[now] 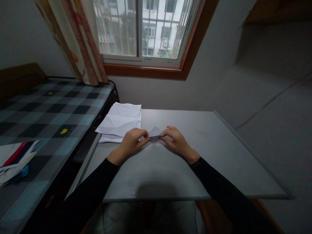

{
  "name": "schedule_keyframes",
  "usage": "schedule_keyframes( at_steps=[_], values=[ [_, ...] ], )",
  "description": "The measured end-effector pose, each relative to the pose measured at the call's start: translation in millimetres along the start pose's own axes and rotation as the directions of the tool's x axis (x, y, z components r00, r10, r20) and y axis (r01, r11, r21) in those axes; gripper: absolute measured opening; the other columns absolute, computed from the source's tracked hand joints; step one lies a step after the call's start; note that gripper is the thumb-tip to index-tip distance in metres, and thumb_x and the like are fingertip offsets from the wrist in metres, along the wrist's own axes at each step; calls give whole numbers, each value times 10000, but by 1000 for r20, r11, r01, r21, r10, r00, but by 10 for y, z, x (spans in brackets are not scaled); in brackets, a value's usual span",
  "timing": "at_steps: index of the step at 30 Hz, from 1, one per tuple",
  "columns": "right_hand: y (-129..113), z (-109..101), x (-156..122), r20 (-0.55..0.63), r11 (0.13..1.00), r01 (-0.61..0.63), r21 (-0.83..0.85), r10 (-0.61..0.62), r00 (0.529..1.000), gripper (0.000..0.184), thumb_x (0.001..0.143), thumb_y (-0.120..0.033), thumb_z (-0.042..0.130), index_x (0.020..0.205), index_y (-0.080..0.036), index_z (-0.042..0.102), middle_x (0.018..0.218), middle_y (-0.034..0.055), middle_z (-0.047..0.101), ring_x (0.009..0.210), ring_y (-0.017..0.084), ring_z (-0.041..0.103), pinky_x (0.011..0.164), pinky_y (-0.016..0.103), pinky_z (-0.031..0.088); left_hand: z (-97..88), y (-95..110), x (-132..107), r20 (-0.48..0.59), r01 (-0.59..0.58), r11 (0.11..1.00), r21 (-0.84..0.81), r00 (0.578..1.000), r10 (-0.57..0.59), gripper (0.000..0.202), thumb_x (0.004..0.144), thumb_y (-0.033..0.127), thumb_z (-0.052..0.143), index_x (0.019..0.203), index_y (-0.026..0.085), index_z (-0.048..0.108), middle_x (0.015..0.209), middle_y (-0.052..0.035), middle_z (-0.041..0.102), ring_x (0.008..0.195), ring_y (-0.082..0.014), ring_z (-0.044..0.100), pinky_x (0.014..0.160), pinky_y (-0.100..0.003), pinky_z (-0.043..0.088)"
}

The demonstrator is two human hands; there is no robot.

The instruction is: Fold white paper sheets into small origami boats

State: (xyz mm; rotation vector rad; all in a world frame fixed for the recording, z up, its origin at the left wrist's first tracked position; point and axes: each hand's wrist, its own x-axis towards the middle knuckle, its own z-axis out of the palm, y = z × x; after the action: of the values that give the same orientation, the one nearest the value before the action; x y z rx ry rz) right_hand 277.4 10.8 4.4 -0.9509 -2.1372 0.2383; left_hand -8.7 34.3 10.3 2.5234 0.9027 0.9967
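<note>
A small piece of folded white paper [155, 132], its top coming to a point, is held up just over the table between my two hands. My left hand [133, 140] pinches its left corner between thumb and fingers. At the right corner, my right hand [176, 142] grips it the same way. The fingertips cover both ends of the paper, so its inner folds are hidden.
Creased white sheets [120, 120] lie stacked at the table's back left. The pale table [195, 169] stands below a window [146, 29]. To the left is a bed with a checked cover [80, 100] and a printed bag [14, 159] on it.
</note>
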Motion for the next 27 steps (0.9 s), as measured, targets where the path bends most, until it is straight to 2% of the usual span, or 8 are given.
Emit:
schedule_keyframes(
  at_steps=[4,8,13,16,19,22,25,27],
  values=[
    [23,65,-48,-95,993,-82,89,90,991,100,1062,-373,740,1022,-282,729,921,25,768,889,263,721,1081,544,565,35,15,-4,-75,59,994,-95,995,-66,137,1072,379,718,1088,245,699,969,-31,792,895,-219,751,820,-347,553],
    [-12,92,-79,-112,970,-186,159,205,972,248,1028,-351,771,1258,-286,704,985,40,761,908,261,735,894,436,601,78,37,-10,-71,89,988,-130,993,-98,180,1095,364,678,1241,262,702,1014,-32,810,919,-212,772,799,-328,565],
    [-53,97,-67,-89,970,-165,179,183,979,214,1062,-304,725,1273,-274,728,1009,40,788,882,224,736,858,372,594,108,33,-5,-46,81,989,-120,995,-87,160,1118,323,619,1212,265,734,1043,-39,821,953,-226,771,884,-365,566],
    [-43,100,-55,-52,969,-164,185,177,983,141,1071,-282,708,1186,-270,789,1065,55,830,965,243,769,894,394,598,119,16,-1,-27,70,988,-135,997,-75,181,1121,287,589,1169,260,762,1112,-52,829,1025,-242,768,954,-395,560],
    [-34,81,-53,-26,962,-178,205,187,982,181,1059,-253,703,1201,-282,811,1146,59,849,1072,264,789,1000,450,592,122,4,-2,-9,91,980,-177,995,-95,208,1076,260,647,1253,260,755,1132,-54,812,987,-231,753,951,-394,569],
    [-50,45,-60,-6,958,-165,236,172,985,381,979,-166,702,1333,-283,780,1255,66,831,1147,273,777,1057,469,581,115,3,-4,4,83,976,-200,996,-84,379,964,215,755,1340,255,729,1138,-59,775,954,-223,732,942,-385,576],
    [-66,26,-64,28,955,-146,259,143,989,605,872,-83,669,1440,-283,730,1322,71,801,1177,277,758,1051,458,583,110,2,1,10,56,979,-197,998,-55,518,886,121,745,1388,247,718,1112,-56,742,978,-223,724,951,-375,567],
    [-56,31,-60,20,958,-131,254,130,991,596,873,-80,669,1427,-287,735,1300,68,804,1164,276,756,1042,453,577,112,-6,7,5,50,985,-166,999,-50,476,898,109,730,1355,245,742,1058,-46,740,968,-224,720,954,-380,546]
  ],
)
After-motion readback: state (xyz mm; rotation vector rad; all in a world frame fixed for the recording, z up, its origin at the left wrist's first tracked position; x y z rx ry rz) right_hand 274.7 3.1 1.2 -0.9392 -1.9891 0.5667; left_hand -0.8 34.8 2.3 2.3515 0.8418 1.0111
